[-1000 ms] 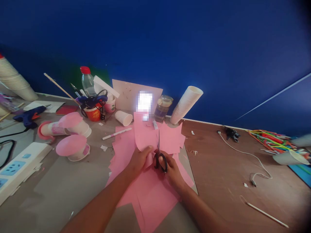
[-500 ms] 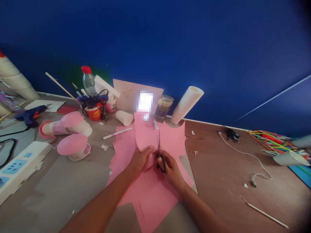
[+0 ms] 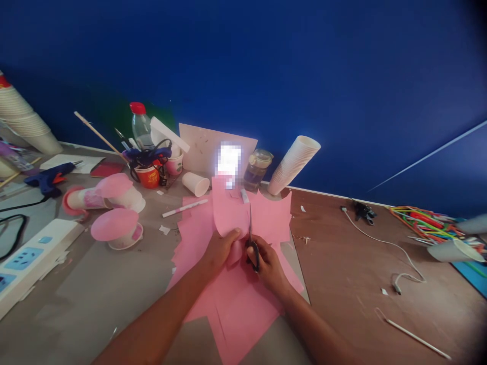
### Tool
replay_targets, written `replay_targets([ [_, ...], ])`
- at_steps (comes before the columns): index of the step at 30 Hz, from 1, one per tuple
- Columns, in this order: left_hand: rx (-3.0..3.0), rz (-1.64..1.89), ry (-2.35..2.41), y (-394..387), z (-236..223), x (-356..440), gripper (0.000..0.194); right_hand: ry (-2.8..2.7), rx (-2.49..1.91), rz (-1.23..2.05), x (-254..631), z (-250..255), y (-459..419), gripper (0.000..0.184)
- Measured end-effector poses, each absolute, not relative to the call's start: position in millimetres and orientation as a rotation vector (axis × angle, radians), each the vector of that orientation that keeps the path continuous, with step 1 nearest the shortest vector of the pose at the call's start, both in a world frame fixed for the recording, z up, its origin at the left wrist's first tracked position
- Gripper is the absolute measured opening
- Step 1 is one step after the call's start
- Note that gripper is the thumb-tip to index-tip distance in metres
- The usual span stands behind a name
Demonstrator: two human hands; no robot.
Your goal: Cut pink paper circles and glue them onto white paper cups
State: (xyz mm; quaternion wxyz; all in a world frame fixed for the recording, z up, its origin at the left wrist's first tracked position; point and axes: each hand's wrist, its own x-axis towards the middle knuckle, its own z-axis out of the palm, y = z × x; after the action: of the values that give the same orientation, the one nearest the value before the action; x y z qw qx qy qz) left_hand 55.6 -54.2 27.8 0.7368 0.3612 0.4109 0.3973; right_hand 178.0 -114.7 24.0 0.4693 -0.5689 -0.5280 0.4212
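My left hand point(image 3: 221, 248) pinches a piece of pink paper point(image 3: 227, 210), thumb on top near its lower edge. The piece curls up at the bottom. Close on its right, my right hand point(image 3: 268, 261) is closed round the black handles of a pair of scissors point(image 3: 254, 255). The narrow blades point away from me along the right side of the held piece; whether they are parted I cannot make out. Underneath lie several overlapping pink sheets point(image 3: 243, 319) with cut edges. A white marker point(image 3: 185, 208) rests at their left.
Behind stand a leaning stack of paper cups point(image 3: 292, 165), a lidded jar point(image 3: 257, 170) and a cup lying on its side point(image 3: 195, 184). At left are cup pieces with pink discs point(image 3: 114, 225), a glue gun point(image 3: 49, 178) and a power strip point(image 3: 36, 261). A white cable point(image 3: 384, 241) lies right.
Hardly anything differs. The view has shifted very slightly, and both hands keep their hold on the paper and the scissors in nearly the same place.
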Motion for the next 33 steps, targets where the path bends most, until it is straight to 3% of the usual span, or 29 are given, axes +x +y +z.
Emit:
replay_targets([
  [33,0.884,0.831,0.903,-49.1,22.8,52.2,0.030,-1.345,-1.386,1.063,186.6,15.4,-114.5,0.033],
])
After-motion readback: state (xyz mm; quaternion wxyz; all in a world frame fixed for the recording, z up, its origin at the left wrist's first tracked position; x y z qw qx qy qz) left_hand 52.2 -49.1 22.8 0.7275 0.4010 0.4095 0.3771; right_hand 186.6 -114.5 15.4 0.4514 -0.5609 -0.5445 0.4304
